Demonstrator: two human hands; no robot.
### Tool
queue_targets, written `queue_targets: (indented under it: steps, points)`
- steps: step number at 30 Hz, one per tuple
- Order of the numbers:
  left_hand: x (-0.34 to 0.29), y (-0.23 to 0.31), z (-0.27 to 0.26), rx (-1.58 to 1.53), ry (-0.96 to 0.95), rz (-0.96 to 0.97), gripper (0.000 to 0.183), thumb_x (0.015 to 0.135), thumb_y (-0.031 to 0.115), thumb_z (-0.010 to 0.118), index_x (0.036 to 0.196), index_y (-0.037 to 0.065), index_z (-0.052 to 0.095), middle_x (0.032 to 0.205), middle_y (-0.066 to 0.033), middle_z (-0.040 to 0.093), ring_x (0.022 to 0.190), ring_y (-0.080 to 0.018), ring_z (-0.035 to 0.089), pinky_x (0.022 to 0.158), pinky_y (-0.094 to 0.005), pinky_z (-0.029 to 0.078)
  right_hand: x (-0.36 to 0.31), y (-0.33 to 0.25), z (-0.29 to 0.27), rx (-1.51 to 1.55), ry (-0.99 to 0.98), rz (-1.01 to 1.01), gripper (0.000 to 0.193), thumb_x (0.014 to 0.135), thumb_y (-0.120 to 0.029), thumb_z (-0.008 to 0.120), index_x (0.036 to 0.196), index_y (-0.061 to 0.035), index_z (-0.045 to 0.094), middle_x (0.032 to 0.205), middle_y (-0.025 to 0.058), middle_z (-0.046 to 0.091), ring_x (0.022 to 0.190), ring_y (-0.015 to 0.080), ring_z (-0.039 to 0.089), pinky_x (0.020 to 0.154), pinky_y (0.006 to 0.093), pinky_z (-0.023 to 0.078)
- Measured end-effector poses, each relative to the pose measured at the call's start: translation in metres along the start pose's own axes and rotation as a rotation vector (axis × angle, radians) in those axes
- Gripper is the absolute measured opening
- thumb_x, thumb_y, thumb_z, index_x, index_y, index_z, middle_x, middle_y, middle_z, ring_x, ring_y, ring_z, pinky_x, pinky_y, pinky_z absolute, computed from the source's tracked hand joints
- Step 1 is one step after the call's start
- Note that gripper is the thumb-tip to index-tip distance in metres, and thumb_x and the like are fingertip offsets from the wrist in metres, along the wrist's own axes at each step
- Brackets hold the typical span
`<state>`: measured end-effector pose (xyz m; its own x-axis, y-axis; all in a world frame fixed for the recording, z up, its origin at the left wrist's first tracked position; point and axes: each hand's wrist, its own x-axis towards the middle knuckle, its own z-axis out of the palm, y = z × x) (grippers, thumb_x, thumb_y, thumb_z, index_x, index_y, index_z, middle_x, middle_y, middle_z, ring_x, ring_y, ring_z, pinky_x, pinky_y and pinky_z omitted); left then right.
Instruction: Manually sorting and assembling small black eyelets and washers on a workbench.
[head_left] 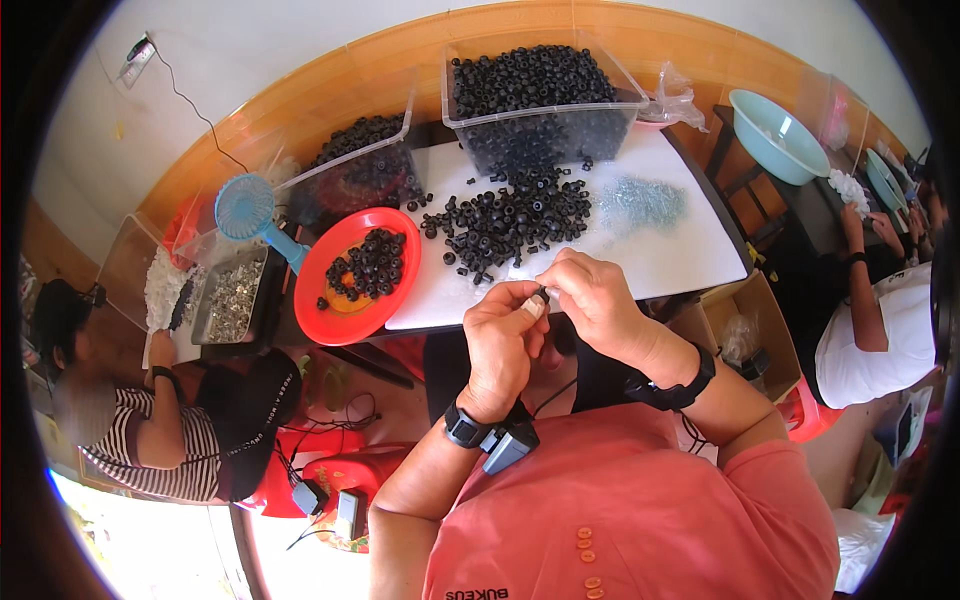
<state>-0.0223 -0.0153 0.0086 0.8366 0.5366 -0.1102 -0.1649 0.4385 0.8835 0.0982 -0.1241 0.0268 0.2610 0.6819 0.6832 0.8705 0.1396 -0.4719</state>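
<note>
Just in front of the table's near edge, both hands meet at the fingertips. Between thumb and fingers, my left hand (pixel 500 340) pinches a small black part (pixel 542 294); a pale wrap covers one fingertip. Right against it, my right hand (pixel 600 305) is closed in a pinch, and what lies in its fingers is too small to make out. Beyond them, a loose pile of small black ring-like parts (pixel 520 212) spreads over the white board (pixel 708 255). Tiny shiny bluish pieces (pixel 645 203) lie to its right. A red plate (pixel 312 300) with more black parts stands to the left.
Behind the pile stands a clear bin (pixel 545 118) full of black parts, with a second bin (pixel 408 125) beside it. A blue fan (pixel 245 208) stands at left. A cardboard box (pixel 785 365) is below right. People work at both sides, near a metal tray (pixel 262 275) and a blue basin (pixel 780 150).
</note>
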Motion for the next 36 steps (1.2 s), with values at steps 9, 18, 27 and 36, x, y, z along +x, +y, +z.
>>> queue_targets:
  steps: [9, 18, 27, 36]
  points:
    - [0.000, -0.004, 0.002, 0.008, -0.020, 0.006, 0.016, 0.095, 0.001, 0.059, 0.108, -0.008, 0.062, 0.088, -0.0137, 0.070, 0.064, -0.0154, 0.064, 0.055, -0.0251, 0.050, -0.015, -0.001, 0.006, 0.063, 0.051, 0.104, 0.023, 0.077, 0.003, 0.066, 0.097, -0.0046, 0.058, 0.083, 0.0111, 0.058, 0.072, 0.0329, 0.063, 0.059, 0.0427, 0.049]
    - [-0.001, -0.001, 0.010, 0.084, -0.035, -0.015, 0.019, 0.096, 0.003, 0.058, 0.109, -0.010, 0.063, 0.092, -0.0161, 0.070, 0.069, -0.0216, 0.068, 0.059, -0.0295, 0.055, -0.024, 0.011, 0.022, -0.101, 0.208, 0.045, 0.030, 0.067, -0.001, 0.070, 0.094, -0.0052, 0.056, 0.081, 0.0109, 0.056, 0.067, 0.0324, 0.060, 0.056, 0.0432, 0.047]
    - [-0.010, 0.005, 0.009, 0.143, -0.115, -0.055, 0.019, 0.097, 0.007, 0.058, 0.106, -0.007, 0.067, 0.077, -0.0159, 0.071, 0.054, -0.0141, 0.062, 0.047, -0.0222, 0.045, -0.010, 0.002, -0.007, -0.099, 0.029, -0.095, 0.025, 0.069, -0.006, 0.071, 0.084, -0.0061, 0.051, 0.076, 0.0104, 0.057, 0.064, 0.0329, 0.060, 0.055, 0.0440, 0.046]
    - [-0.012, 0.006, -0.008, 0.159, -0.197, -0.088, 0.023, 0.099, 0.008, 0.057, 0.108, -0.011, 0.063, 0.087, -0.0185, 0.071, 0.066, -0.0230, 0.070, 0.048, -0.0248, 0.050, -0.023, -0.001, 0.013, -0.068, 0.041, -0.042, 0.024, 0.070, -0.006, 0.071, 0.084, -0.0058, 0.052, 0.076, 0.0113, 0.056, 0.062, 0.0335, 0.060, 0.053, 0.0446, 0.046]
